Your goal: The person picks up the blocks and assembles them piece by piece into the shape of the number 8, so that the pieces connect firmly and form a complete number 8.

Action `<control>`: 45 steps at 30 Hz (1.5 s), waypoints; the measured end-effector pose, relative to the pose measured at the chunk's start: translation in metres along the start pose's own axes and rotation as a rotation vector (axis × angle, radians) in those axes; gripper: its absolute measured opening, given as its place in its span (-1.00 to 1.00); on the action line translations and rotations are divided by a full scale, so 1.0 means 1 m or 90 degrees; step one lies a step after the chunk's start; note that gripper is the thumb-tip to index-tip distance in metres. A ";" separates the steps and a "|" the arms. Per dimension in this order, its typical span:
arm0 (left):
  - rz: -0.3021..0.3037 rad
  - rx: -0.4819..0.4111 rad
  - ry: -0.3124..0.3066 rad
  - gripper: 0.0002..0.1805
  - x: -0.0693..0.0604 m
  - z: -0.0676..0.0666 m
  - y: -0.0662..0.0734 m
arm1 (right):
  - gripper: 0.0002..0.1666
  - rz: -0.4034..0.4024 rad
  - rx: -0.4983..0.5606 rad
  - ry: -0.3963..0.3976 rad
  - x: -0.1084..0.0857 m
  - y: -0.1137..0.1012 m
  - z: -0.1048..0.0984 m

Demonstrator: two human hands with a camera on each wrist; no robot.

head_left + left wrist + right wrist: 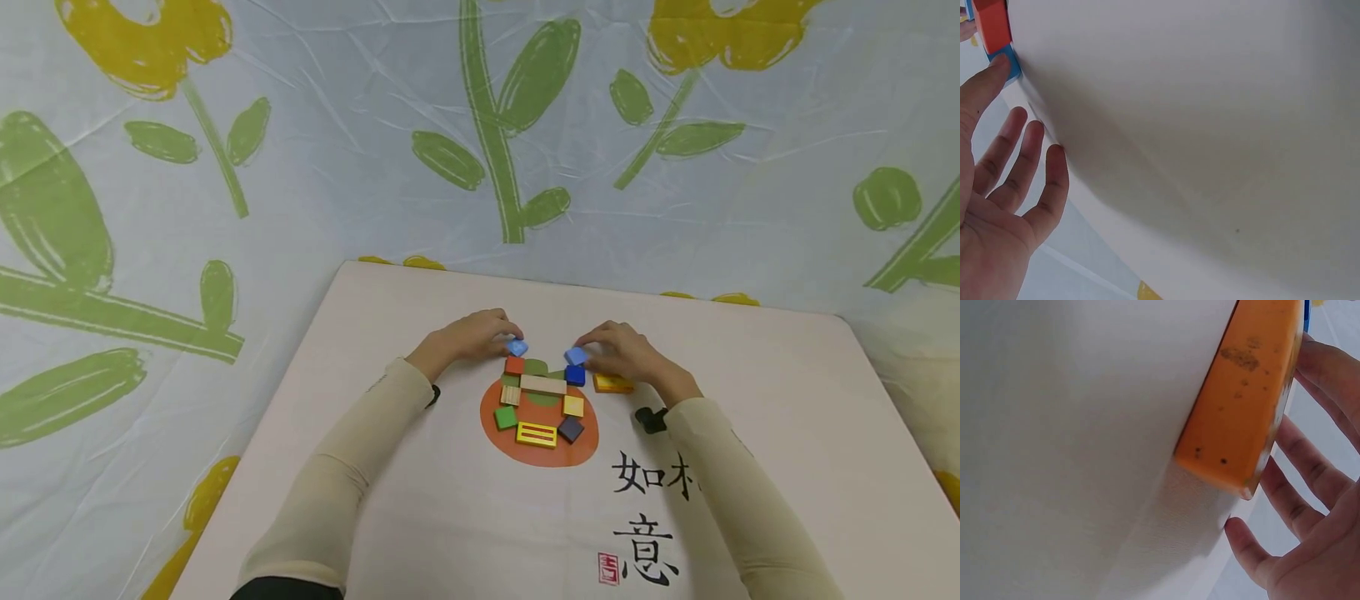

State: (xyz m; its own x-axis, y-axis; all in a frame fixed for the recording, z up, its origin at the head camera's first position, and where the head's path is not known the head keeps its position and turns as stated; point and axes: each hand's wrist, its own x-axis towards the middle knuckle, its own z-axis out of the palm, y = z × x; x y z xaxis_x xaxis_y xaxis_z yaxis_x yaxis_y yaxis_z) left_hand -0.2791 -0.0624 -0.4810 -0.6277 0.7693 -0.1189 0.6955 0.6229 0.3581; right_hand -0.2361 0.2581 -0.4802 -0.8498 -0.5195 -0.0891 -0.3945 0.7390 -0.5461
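My left hand [474,335] pinches a light blue block [517,347] between thumb and fingers, just above a red block [514,366]. In the left wrist view the thumb lies against that blue block [1012,67], and the other fingers are spread. On the other side, my right hand [624,350] has thumb and forefinger on a second light blue block [576,356], which sits above a dark blue block [575,376]. Beneath the right hand lies a yellow-orange block [613,383]; its worn orange side [1241,394] fills much of the right wrist view.
Below the hands, an orange printed shape [498,433] bears a long wooden block [543,384], a green block [506,417], a striped yellow block [536,434], a dark grey block [571,429] and others. Black characters [647,550] are printed on the pale tabletop [420,517].
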 end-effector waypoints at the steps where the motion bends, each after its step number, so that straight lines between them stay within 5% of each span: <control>1: -0.001 0.000 0.000 -0.64 0.000 0.000 0.000 | -0.63 -0.001 0.000 0.000 0.000 0.000 0.000; 20: 0.032 0.006 0.010 -0.63 0.002 0.000 -0.002 | -0.60 0.010 0.008 -0.002 0.001 0.000 -0.001; 27: 0.026 -0.004 0.008 -0.63 0.002 -0.001 -0.001 | -0.45 0.033 0.028 -0.005 -0.003 -0.003 -0.004; 45: 0.022 -0.045 0.007 -0.63 0.003 -0.007 0.001 | -0.54 0.117 0.141 0.124 -0.062 -0.009 -0.007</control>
State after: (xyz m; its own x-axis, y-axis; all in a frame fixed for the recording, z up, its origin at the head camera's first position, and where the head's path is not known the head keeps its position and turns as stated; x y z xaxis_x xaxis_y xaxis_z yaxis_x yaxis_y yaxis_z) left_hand -0.2828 -0.0605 -0.4751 -0.6076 0.7886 -0.0943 0.6913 0.5836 0.4261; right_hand -0.1825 0.2869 -0.4640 -0.9590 -0.2784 -0.0537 -0.1611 0.6910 -0.7047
